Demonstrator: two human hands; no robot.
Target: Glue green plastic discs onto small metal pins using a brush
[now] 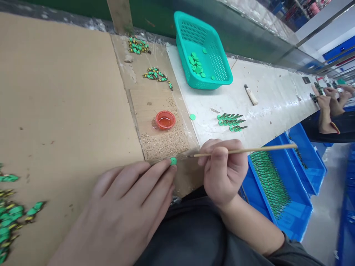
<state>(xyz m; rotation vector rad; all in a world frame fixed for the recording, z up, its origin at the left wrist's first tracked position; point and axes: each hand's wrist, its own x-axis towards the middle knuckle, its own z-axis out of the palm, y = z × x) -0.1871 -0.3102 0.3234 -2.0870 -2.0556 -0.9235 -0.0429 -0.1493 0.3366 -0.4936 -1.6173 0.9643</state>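
Between the fingertips of my left hand (133,199) is a small round green disc (173,161), held near the table's front edge. My right hand (226,171) grips a thin wooden stick (260,149), its darker tip (190,156) pointing left toward the disc and a short gap from it. Beyond my hands stands a small red cup (165,120) with amber liquid inside. Tiny brown specks (163,144) are scattered on the board around the cup. Another green disc (192,117) lies on the white surface to the right of the cup.
A teal basket (203,79) with several green discs stands at the back. Rows of dark pieces on green discs (231,122), a white tube (251,95) and green-yellow piles (138,45) (13,214) lie on the table. Blue bins (298,221) sit at right. A co-worker's hands (328,101) show far right.
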